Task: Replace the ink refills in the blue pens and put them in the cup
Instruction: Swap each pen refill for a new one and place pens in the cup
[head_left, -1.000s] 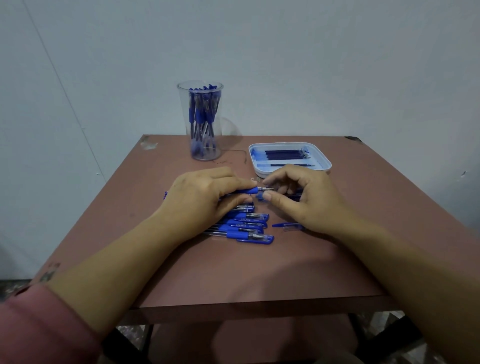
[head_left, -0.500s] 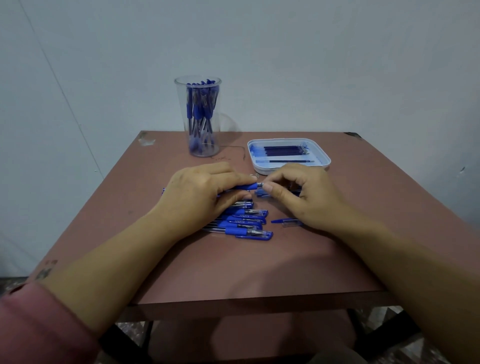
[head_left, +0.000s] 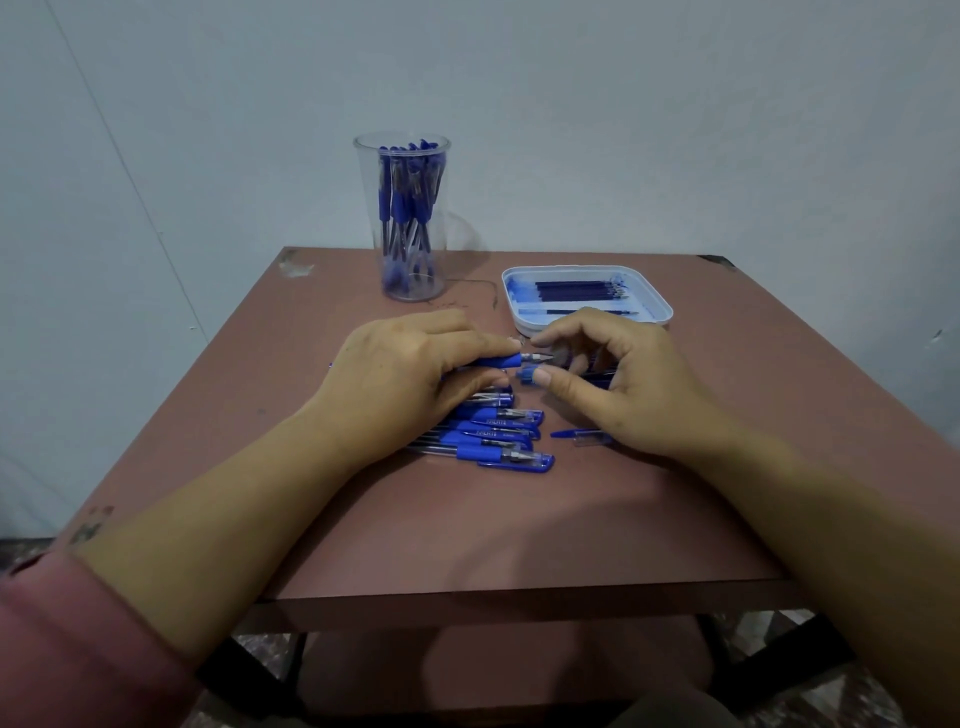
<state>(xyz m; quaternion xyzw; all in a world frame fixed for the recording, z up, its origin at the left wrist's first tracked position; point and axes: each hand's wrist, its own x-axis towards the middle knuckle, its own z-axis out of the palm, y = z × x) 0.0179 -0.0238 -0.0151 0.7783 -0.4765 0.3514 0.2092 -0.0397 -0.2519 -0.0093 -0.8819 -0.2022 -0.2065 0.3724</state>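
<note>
- Two hands nearly meet above the bench (head_left: 467, 519): the left hand (head_left: 400, 374) grips a pen (head_left: 496, 361), and the right hand (head_left: 618, 384) pinches a cap (head_left: 526, 374) under its thumb.
- Since half a second ago the right hand has drawn back slightly, baring the pen's tip (head_left: 535, 357); the cap sits just below it.
- Below them the loose pens (head_left: 498, 431), and farther off the cup (head_left: 402, 218) and tray (head_left: 662, 306) of refills (head_left: 576, 291), lie as before.

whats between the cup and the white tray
In the head view, only bare table between the cup and the tray, marked by a thin dark curved line.
</note>
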